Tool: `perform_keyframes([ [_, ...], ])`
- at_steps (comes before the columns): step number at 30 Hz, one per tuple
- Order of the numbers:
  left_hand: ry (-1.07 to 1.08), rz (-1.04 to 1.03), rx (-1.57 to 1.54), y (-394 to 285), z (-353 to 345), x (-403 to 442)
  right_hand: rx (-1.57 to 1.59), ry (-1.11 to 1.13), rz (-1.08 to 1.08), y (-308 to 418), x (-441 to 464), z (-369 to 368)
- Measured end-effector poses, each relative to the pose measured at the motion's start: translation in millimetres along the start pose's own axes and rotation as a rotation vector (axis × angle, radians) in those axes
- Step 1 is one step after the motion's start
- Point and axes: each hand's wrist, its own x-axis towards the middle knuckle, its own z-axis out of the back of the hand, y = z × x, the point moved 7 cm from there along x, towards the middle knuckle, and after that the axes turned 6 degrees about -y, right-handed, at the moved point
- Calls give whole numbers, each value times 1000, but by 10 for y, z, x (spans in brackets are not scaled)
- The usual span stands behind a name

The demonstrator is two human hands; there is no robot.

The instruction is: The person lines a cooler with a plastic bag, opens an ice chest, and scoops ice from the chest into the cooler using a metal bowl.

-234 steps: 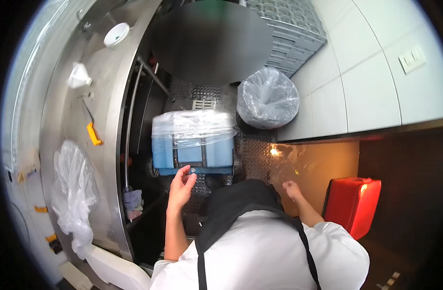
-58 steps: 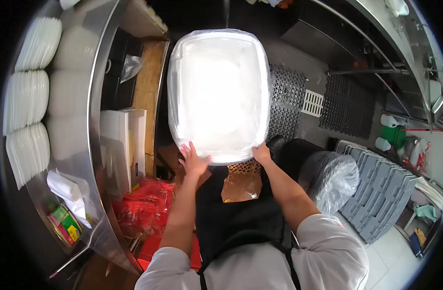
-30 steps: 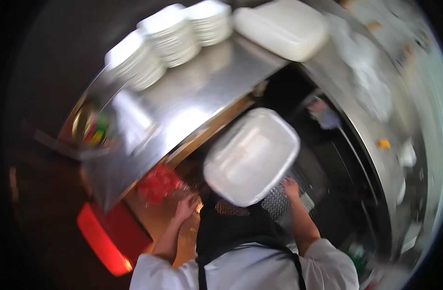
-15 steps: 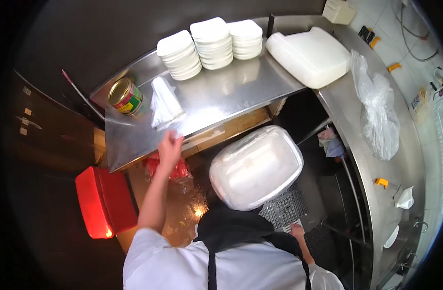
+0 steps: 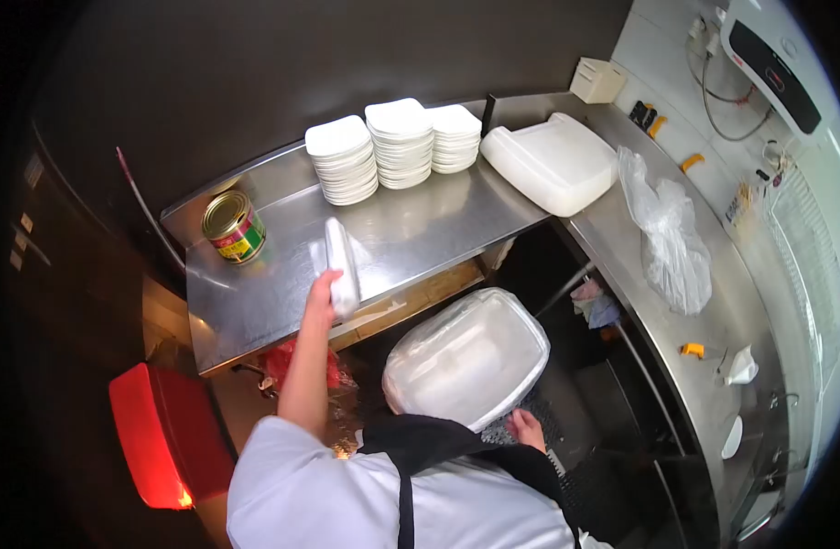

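My left hand (image 5: pixel 324 293) is closed around the near end of a long white folded bundle (image 5: pixel 339 261), which looks like thin plastic or paper. The bundle is lifted over the front edge of the steel counter (image 5: pixel 282 302). Low beside my apron, my right hand (image 5: pixel 527 428) has its fingers loosely apart and holds nothing that I can see. Just ahead of it stands a white tub (image 5: pixel 466 357) lined with clear plastic.
Three stacks of white dishes (image 5: pixel 400 146) stand at the back of the counter, right of a large opened tin (image 5: pixel 232 227). A white plastic container (image 5: pixel 557 165) fills the corner. Clear plastic bags (image 5: pixel 667 242) lie on the right counter. A red bin (image 5: pixel 154 439) stands at left.
My left hand has taken hold of the white bundle and raised it off the counter. My right hand has come up nearer the tub. The view has tilted upward.
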Motion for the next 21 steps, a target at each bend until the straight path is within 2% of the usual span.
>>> perform_keyframes([
  [1,108,4,-152,117,-63,-368,4,76,14,146,-25,-221],
  [3,368,16,-258,408,-7,-836,8,202,41,544,-81,-720],
  [5,504,-7,-336,299,-442,-1459,-21,388,64,1024,-192,-1255],
  [9,643,91,-373,113,-958,-2100,119,762,151,1708,-298,-2360],
  [11,651,68,-324,60,-1089,-2286,373,1058,-130,1982,-523,-2861],
  [12,636,-19,-155,208,-815,-2103,368,1011,-98,2147,-570,-2943],
  [14,566,-27,-252,240,-667,-2153,398,848,-25,2562,-797,-2995],
  [17,558,-42,-412,418,-517,-2109,66,774,410,2886,-763,-2771],
  [19,560,-69,-398,482,-545,-2123,-25,717,577,3179,-950,-2573],
  [20,543,-168,-358,529,-677,-2195,-45,638,642,3283,-983,-2453],
  [21,620,-172,-430,601,-851,-2199,-67,568,707,3388,-1014,-2358],
])
